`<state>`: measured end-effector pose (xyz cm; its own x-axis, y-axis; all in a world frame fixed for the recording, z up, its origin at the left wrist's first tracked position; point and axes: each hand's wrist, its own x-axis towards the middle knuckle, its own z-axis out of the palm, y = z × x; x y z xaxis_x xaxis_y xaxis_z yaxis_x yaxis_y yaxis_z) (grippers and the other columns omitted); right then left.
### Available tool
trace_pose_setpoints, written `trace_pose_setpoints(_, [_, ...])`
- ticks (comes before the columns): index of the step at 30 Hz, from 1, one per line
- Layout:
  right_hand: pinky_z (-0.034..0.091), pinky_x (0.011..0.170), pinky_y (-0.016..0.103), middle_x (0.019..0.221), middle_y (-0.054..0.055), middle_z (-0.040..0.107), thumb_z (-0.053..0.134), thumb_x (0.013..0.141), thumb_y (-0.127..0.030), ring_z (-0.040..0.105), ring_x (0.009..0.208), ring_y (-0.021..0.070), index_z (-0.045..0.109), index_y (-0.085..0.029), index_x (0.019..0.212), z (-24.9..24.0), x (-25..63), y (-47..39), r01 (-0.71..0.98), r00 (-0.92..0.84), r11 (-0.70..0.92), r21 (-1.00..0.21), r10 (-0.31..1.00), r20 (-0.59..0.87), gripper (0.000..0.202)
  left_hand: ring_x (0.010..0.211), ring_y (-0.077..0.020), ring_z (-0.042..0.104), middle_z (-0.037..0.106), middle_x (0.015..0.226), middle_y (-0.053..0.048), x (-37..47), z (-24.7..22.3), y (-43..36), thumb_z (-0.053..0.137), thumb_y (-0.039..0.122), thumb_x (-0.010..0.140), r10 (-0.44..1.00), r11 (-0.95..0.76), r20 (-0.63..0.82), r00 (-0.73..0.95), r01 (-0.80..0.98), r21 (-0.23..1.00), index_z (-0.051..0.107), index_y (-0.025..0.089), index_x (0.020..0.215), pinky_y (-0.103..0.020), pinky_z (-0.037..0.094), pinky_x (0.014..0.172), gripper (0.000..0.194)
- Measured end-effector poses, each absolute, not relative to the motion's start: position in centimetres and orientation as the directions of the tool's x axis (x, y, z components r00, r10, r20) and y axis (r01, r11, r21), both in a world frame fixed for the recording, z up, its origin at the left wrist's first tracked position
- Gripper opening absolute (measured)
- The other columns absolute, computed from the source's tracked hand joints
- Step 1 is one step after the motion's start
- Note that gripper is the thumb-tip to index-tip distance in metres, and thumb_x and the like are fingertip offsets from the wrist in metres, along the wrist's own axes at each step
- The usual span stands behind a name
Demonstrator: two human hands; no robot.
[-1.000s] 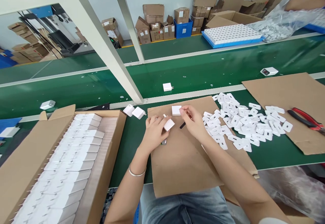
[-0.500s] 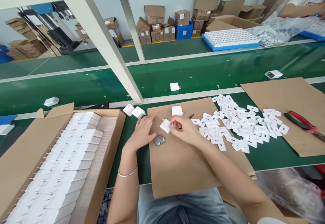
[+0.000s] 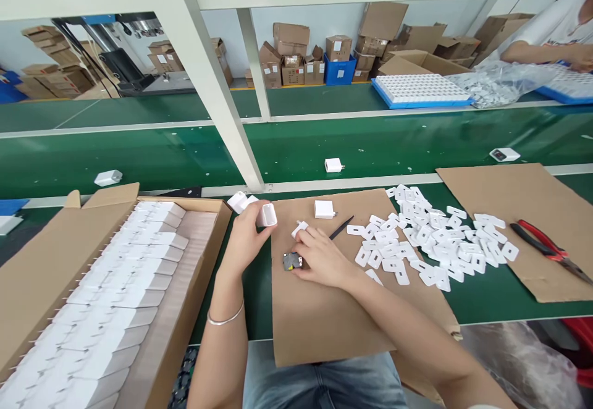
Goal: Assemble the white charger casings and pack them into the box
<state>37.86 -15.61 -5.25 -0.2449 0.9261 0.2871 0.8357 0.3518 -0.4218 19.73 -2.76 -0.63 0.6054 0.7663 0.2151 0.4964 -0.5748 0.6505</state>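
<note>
My left hand grips a white charger housing, its open, hollow end facing right. Just left of it, more white housings lie at the cardboard's edge, partly hidden by my fingers. My right hand reaches over the cardboard sheet, thumb and fingers closed on the right edge of a small dark circuit board with a yellow part. Beyond those fingers a white charger is partly covered. Another white charger with metal prongs lies farther back, near a thin black stick-like tool.
At left stands a long carton with rows of white chargers. Flat white plates with slots lie heaped to the right, before red-handled pliers. A green conveyor belt runs behind a slanted post. A co-worker is at far right.
My left hand has picked up a white housing and raised its open end. My right hand has moved from the white charger down to the circuit board. The view has tilted up slightly.
</note>
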Motion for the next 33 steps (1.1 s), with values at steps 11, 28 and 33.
trace_pose_setpoints(11, [0.051,0.076,0.035,0.09,0.001,0.067,0.069,0.078,-0.02,0.061,0.077,0.0187,0.059,-0.025,0.104,-1.7,41.0,-16.9,0.549,0.256,0.256,-0.796,0.855,0.451,0.028,0.122,-0.0294,0.055,0.061,0.129,-0.009,21.9,0.8,-5.7,0.065,0.013,0.082,0.642,-0.621,0.378,0.667,0.163,0.767,0.058,0.026,0.128,-0.04,0.041,0.104,0.049])
trace_pose_setpoints(28, [0.05,0.076,0.038,0.086,0.006,0.063,0.067,0.09,-0.024,0.059,0.081,0.0225,0.057,-0.019,0.116,-1.5,40.9,-17.1,0.834,0.001,0.37,-0.409,0.741,0.672,0.029,0.12,-0.028,0.048,0.054,0.126,-0.009,23.6,-1.0,-6.7,0.06,0.008,0.079,0.459,-0.825,0.414,0.786,0.204,0.527,0.049,0.025,0.132,-0.045,0.041,0.105,0.057])
trace_pose_setpoints(33, [0.049,0.075,0.039,0.09,0.007,0.064,0.064,0.092,-0.025,0.059,0.083,0.0238,0.057,-0.018,0.117,-1.5,40.9,-17.2,0.855,-0.029,0.365,-0.369,0.744,0.667,0.027,0.119,-0.0284,0.048,0.054,0.125,-0.009,23.8,-1.3,-6.7,0.06,0.009,0.081,0.446,-0.85,0.441,0.779,0.214,0.481,0.049,0.025,0.131,-0.046,0.04,0.105,0.054])
